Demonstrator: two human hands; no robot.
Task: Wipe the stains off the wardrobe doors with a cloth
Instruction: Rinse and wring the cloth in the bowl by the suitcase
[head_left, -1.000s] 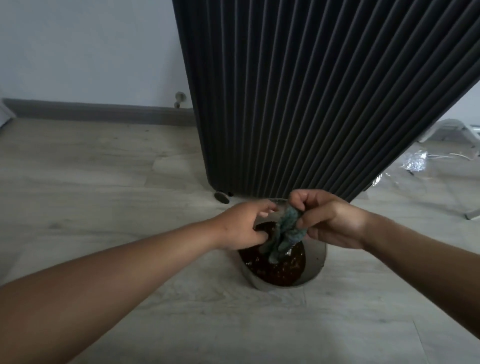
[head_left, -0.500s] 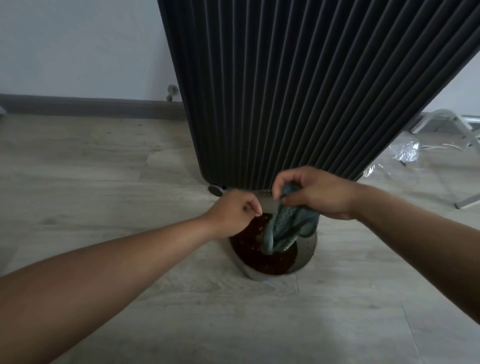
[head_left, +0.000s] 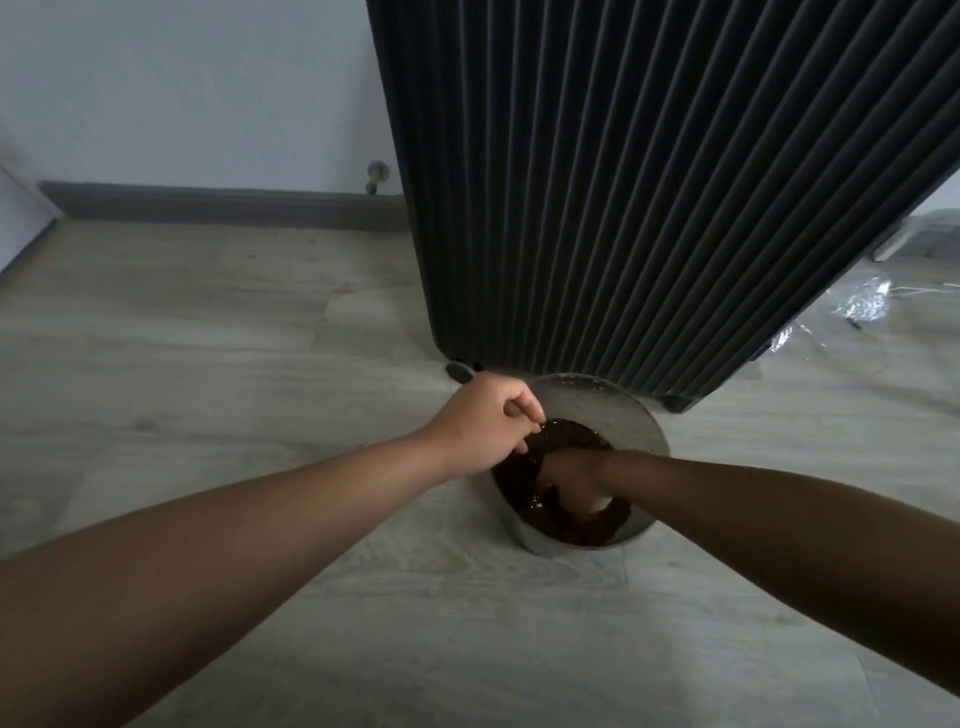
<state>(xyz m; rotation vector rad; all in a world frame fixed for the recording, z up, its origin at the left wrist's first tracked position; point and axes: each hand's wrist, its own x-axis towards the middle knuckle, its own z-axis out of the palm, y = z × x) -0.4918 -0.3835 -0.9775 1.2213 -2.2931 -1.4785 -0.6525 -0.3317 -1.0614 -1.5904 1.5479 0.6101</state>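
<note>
The pale grey wood-grain plank floor carries a round grey metal basin of dark brown liquid, set directly beneath the left hand and surrounding the right hand. Just beyond both hands the tall black ribbed wardrobe stands on the boards. Well out past the right hand, to its right, lies a crumpled clear plastic film.

The wardrobe doors stand upright, dark charcoal, ribbed from top to bottom with narrow vertical slats.
</note>
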